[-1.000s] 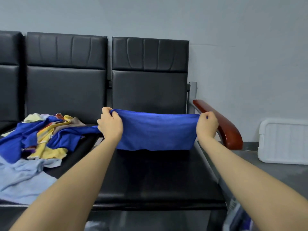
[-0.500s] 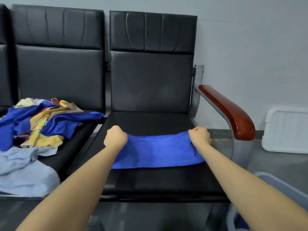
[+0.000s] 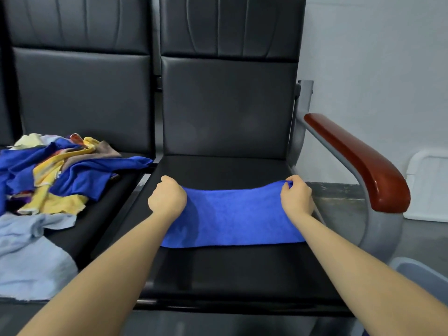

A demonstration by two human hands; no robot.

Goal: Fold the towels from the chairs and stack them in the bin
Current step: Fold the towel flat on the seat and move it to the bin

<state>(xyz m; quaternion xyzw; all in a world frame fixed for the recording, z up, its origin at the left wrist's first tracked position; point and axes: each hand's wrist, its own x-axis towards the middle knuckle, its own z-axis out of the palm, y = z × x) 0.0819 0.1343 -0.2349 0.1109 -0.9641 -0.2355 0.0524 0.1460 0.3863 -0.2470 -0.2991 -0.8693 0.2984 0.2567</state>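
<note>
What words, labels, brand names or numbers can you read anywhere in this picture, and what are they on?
None: no readable text shows anywhere.
The blue towel held by the left hand and right hand is plain, with no tag in view.
The towel pile, the black chairs, the armrest and the white tray bear no lettering either.

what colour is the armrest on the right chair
Glossy reddish-brown armrest on a grey metal frame, seen best in the head view.
</note>
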